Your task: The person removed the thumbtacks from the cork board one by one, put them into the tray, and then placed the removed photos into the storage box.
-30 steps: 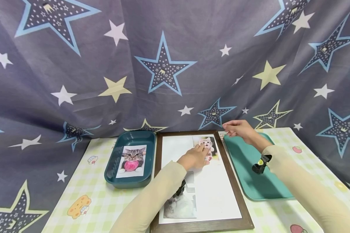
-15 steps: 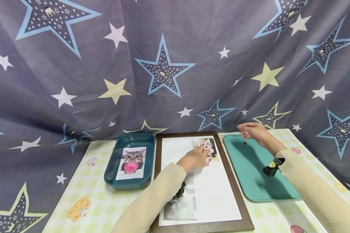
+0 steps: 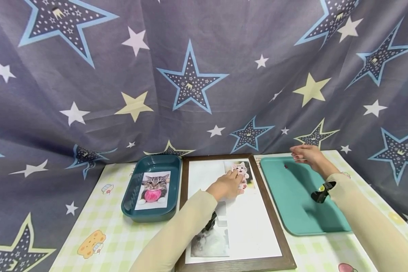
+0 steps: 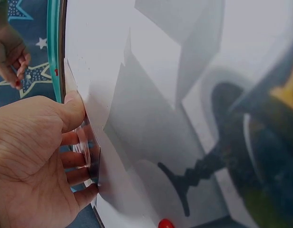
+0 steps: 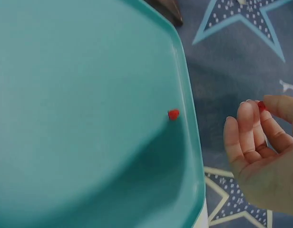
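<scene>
Since the earlier frame my right hand (image 3: 307, 155) has drifted further right of the wooden frame (image 3: 268, 211), and a small red piece (image 3: 286, 166) now lies on the teal tray (image 3: 302, 211) just right of the frame.

Left of the frame on the worktop (image 3: 105, 234), a dark tray (image 3: 129, 189) holds a cat photo (image 3: 152, 189). My left hand (image 3: 226, 186) pinches the edge of the kitten photo (image 3: 246, 168) in the frame's far right corner. The right hand's fingers are loosely curled; a red speck shows at the thumb tip, and I cannot tell whether it is a held piece.

Judged step: freeing the kitten photo. The next move calls for lifting it without creasing.
</scene>
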`<action>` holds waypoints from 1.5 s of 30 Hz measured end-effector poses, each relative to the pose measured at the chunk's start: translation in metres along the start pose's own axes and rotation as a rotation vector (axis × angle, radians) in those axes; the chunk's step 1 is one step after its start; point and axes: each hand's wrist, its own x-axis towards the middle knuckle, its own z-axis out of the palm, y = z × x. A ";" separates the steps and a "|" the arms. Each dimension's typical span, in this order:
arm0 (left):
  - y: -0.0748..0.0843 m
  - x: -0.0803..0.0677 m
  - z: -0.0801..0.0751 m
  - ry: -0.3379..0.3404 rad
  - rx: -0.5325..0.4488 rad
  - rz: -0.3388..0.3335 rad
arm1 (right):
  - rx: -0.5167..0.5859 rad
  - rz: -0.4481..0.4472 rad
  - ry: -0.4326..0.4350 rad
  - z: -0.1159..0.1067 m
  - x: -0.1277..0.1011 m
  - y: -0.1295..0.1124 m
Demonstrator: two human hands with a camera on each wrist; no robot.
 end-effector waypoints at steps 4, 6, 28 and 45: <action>0.000 0.000 0.000 -0.005 -0.010 -0.004 | -0.035 0.021 0.033 -0.005 0.001 0.004; 0.000 0.000 -0.001 -0.007 -0.015 -0.008 | -0.041 0.030 0.048 -0.007 0.003 0.007; -0.007 -0.001 -0.003 -0.004 -0.037 -0.018 | -0.132 0.126 0.020 0.005 0.022 0.021; 0.000 0.007 0.003 -0.017 -0.011 -0.008 | -0.178 0.224 0.071 0.002 0.019 0.031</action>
